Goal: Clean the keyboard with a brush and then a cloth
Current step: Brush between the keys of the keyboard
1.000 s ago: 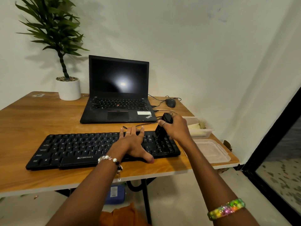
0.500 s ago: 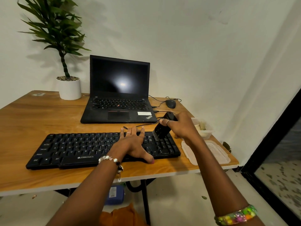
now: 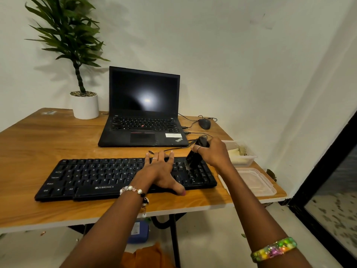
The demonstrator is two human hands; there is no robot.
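- Over the Zebronics keyboard [image 3: 123, 177] number pad, right hand [image 3: 213, 152] grips the brush [image 3: 195, 155]; left hand [image 3: 161, 171] presses flat, fingers spread.
- Brushing step; next, probably sweep leftward.

Your single head-worn camera looks forward and down from close above the near edge of the bench [image 3: 38, 171], facing the wall behind it, with the keyboard [image 3: 96, 176] just below centre, both forearms reaching in.

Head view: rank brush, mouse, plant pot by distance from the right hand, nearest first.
1. Black brush, gripped in the right hand, over the keyboard's right end.
2. Black wired mouse, behind the hand.
3. White round plant pot, far left corner.
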